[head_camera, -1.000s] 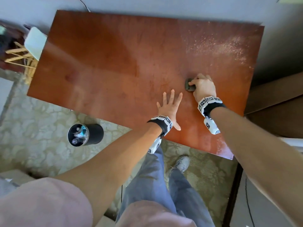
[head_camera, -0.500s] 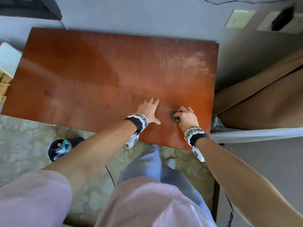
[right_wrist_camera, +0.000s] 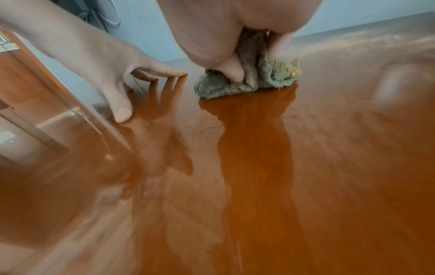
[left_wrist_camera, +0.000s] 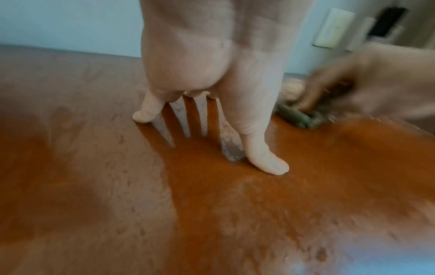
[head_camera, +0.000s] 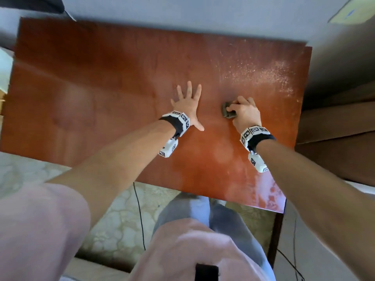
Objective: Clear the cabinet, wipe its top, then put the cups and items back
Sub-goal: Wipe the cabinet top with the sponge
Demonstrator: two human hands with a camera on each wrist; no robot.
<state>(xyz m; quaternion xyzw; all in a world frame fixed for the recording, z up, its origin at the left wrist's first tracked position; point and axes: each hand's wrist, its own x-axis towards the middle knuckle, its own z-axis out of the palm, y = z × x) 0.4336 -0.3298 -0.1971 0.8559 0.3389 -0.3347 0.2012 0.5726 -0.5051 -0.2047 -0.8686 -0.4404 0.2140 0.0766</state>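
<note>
Curled around a bunched grey-green cloth, the right hand presses it onto the cabinet top. Just left of that grip, the left hand lies flat, fingers spread. Beyond it, pale dust speckles the wood.

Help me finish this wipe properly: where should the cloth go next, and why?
Probably push the cloth, gripped by the right hand, away towards the far right corner: pale dusty specks still cover the cabinet top there. The left hand lies flat beside it, bracing.
</note>
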